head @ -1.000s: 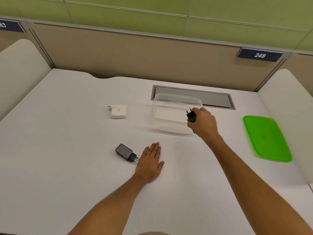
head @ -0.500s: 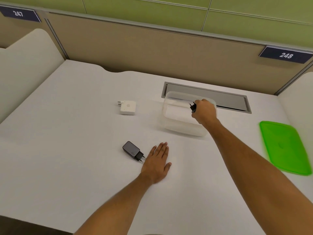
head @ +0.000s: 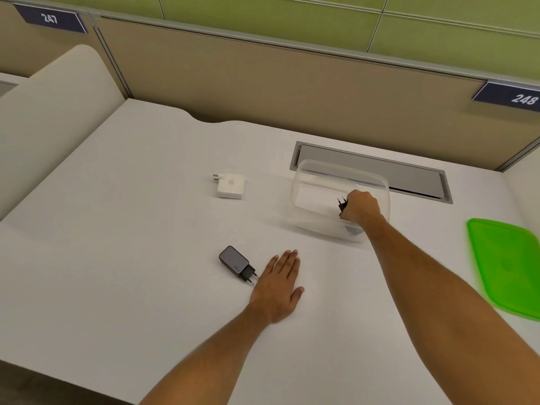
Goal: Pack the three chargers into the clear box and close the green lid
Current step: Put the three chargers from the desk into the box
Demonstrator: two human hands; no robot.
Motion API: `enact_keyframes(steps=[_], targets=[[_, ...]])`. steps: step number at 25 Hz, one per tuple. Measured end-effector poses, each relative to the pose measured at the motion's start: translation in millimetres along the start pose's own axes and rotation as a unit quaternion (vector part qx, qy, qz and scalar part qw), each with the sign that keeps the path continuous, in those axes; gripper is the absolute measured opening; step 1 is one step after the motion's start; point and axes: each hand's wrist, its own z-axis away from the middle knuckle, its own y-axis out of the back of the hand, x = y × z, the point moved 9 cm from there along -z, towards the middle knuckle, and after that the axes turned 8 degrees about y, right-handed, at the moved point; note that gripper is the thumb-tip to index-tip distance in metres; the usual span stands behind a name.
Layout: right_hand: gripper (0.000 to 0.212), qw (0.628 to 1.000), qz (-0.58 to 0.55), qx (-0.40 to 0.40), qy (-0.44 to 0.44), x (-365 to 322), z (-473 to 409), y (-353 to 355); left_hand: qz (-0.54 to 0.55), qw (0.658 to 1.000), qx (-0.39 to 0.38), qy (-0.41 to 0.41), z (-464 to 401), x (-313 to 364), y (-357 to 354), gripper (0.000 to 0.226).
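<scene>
I see the right hand reaching into the clear box, fingers curled tight around a small black charger; only the plug end with its two prongs sticks out to the left of the fist, and I cannot tell whether the charger touches the box floor. The box sits on the white desk toward the far right, just in front of a grey recessed cable tray; the box's near wall blurs against the wrist.

The left hand lies flat on the desk, palm down, fingers straight and close together, holding nothing; just beside it on the left lies a dark grey charger, its plug pointing at the hand (the prongs look very close to the hand's edge, though I cannot say they touch).

Further away, left of the box and well apart from it, a white charger lies flat with its prongs pointing left; the green lid rests on the desk at the right edge, separate from the box.
</scene>
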Motion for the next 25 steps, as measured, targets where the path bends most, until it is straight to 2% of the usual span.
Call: enact_keyframes(steps=[11,14,16,18,20,25], targets=[[0.023,0.997,-0.024,-0.002,-0.072,14,8,-1,-0.003,1.000,0.001,0.006,-1,-1,-1,0.067],[0.022,0.992,-0.018,0.104,-0.071,-12,13,42,-0.001,1.000,0.001,0.004,0,-1,-2,0.067],[0.024,0.979,-0.049,0.198,-0.021,-47,22,74,0.000,1.000,0.002,0.005,-1,-1,-2,0.067],[0.028,0.965,-0.083,0.245,0.050,-89,35,90,0.004,1.000,0.000,0.005,-1,-1,0,0.067],[0.031,0.963,-0.105,0.223,0.112,-131,49,82,0.002,1.000,0.004,0.005,-1,0,0,0.067],[0.037,0.970,-0.043,0.036,0.238,-208,82,-6,0.036,0.999,0.019,0.006,1,0,6,0.063]])
